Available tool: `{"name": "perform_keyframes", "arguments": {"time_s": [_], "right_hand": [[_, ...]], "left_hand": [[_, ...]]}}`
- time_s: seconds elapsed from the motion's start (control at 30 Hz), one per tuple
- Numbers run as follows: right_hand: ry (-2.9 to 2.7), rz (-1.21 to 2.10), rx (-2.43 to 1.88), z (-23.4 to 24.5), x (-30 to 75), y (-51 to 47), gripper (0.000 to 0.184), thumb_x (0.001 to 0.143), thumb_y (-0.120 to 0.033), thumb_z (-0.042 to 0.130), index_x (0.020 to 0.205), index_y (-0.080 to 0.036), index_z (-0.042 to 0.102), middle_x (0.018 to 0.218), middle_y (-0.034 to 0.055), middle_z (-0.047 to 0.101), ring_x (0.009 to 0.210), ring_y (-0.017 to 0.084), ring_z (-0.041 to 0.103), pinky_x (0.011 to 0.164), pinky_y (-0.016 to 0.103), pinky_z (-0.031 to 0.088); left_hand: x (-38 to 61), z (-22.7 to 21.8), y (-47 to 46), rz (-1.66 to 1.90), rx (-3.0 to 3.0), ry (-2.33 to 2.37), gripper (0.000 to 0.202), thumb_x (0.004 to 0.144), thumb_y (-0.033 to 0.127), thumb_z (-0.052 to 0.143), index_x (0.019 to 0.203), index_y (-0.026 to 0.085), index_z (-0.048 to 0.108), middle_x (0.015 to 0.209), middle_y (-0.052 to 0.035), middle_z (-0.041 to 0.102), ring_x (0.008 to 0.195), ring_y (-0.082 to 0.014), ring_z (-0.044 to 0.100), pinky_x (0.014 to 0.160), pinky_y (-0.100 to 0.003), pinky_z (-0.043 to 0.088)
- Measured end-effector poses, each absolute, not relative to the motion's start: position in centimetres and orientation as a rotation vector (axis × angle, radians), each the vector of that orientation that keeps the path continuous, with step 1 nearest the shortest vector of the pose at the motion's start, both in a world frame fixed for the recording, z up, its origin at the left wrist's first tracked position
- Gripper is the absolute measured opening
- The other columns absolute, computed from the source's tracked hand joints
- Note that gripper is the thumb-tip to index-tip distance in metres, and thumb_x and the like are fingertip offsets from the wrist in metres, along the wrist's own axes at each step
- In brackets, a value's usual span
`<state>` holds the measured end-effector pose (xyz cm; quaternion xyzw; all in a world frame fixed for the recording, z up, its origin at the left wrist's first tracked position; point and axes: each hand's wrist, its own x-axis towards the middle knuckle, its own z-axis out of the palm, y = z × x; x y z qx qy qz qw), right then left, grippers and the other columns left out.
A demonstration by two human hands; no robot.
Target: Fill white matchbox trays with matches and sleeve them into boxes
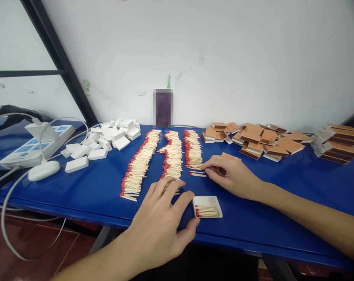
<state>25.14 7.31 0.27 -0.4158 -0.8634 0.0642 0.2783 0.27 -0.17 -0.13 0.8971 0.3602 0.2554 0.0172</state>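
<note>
The grip of my right hand (233,175) has its thumb and finger close together at the plain ends of a few loose matches (198,175). I cannot tell if it pinches one. These matches lie just below the right row of matches (193,150), with their red heads to the left.

The grip of my left hand (165,218) is spread, with thumb and finger apart at the left side of a small white matchbox tray (205,200). I can't tell if they touch it. Some matches (207,212) lie inside, along its near side (red heads to the left here too).

My left fingers cover the near part of the middle row of matches (173,156), and the left row of matches (138,168) lies beside it. All this is on the blue tabletop (97,183).

Farther out, a heap of white matchbox trays (109,134) lies on the left, near a white power strip (18,146). Orange matchbox covers (249,134) are heaped on the right, next to a neat stack of covers (337,144). A blurred dark rectangle (163,111) stands by the pale wall (253,58).
</note>
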Motion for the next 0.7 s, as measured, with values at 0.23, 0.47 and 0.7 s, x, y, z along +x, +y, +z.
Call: {"name": "perform_keyframes", "arguments": {"time_s": [0.23,0.47,0.7], "right_hand": [[-2.336,0.219,-1.082,0.04,25.25,7.26,0.023,0.091,-0.019,0.052,0.095,-0.018,0.074,0.069,0.0028,0.062,0.055,0.013,0.052,0.053,0.025,0.041],[-2.335,0.252,-1.096,0.23,25.09,7.15,0.025,0.091,-0.021,0.051,0.097,-0.019,0.075,0.07,0.0032,0.061,0.055,0.013,0.052,0.052,0.026,0.041],[-2.313,0.237,-1.137,0.42,25.08,7.18,0.022,0.09,-0.022,0.053,0.088,-0.019,0.074,0.069,0.0035,0.063,0.056,0.013,0.053,0.053,0.026,0.042]], "left_hand": [[0.26,-0.13,-0.11,0.798,2.784,1.113,0.03,0.093,0.031,0.058,0.121,0.02,0.06,0.128,-0.0115,0.058,0.122,-0.0314,0.048,0.1,-0.053,0.046],[0.23,-0.17,-0.04,0.801,2.787,1.115,0.031,0.092,0.031,0.06,0.12,0.02,0.06,0.128,-0.0113,0.058,0.122,-0.0318,0.049,0.099,-0.053,0.048],[0.24,-0.04,-0.11,0.812,2.783,1.107,0.029,0.093,0.03,0.059,0.12,0.02,0.061,0.127,-0.0119,0.058,0.121,-0.0316,0.048,0.099,-0.053,0.047]]}}
